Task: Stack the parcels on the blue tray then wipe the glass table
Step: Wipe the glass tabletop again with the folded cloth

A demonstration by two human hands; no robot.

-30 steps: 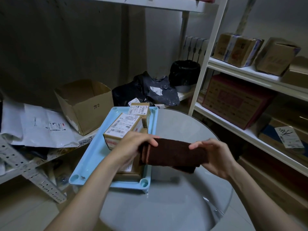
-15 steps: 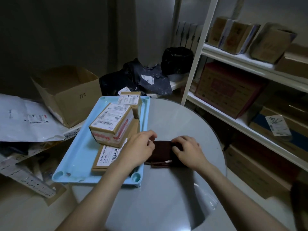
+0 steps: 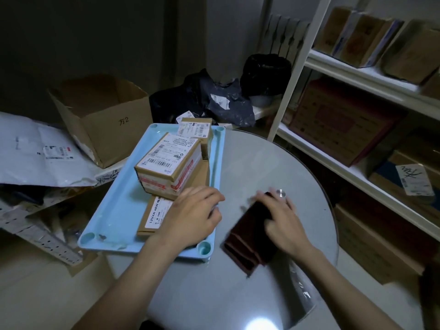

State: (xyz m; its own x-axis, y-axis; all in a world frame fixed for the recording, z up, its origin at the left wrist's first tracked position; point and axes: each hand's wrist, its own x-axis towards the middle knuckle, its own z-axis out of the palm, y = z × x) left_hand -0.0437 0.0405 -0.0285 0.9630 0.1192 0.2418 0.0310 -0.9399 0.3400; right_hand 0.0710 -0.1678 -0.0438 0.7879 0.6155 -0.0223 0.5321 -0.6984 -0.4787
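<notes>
Since half a second ago, both hands are no longer sharing the cloth. Under them, the round glass desk (image 3: 250,163) is carrying the blue tray (image 3: 119,210), lying beside the left hand (image 3: 192,217), with the parcels (image 3: 166,167) stacked just beyond it. That hand is hovering loosely curled, holding nothing. The right hand (image 3: 283,220), fingers spread, is pressing flat on the folded brown cloth (image 3: 250,239).
</notes>
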